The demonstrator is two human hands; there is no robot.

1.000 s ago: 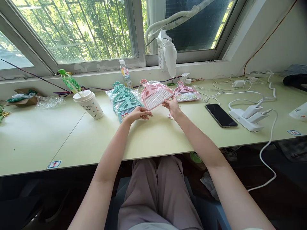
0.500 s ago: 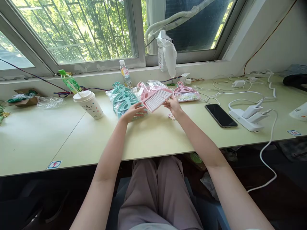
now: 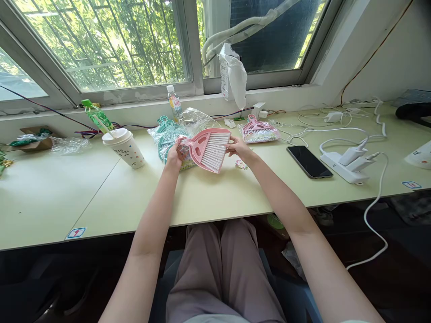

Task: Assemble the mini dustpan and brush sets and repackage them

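A pink mini dustpan-and-brush set (image 3: 208,148) is held a little above the table (image 3: 215,193), turned sideways with its white bristles facing me. My left hand (image 3: 175,154) is closed round its handle end. My right hand (image 3: 237,147) pinches the opposite edge. Just behind it lies its clear plastic wrapper (image 3: 195,119), resting on a pile of teal sets (image 3: 164,134) still in bags. Another bagged pink set (image 3: 257,129) lies to the right.
A lidded paper cup (image 3: 124,147) stands left of the pile, with a green bottle (image 3: 96,115) and a water bottle (image 3: 174,102) by the window sill. A black phone (image 3: 308,161), a white power strip (image 3: 343,166) and loose cables lie to the right.
The pink set has come out of its clear bag and turned sideways. My left hand moved from the bristle edge to the handle. The wrapper now lies behind it.
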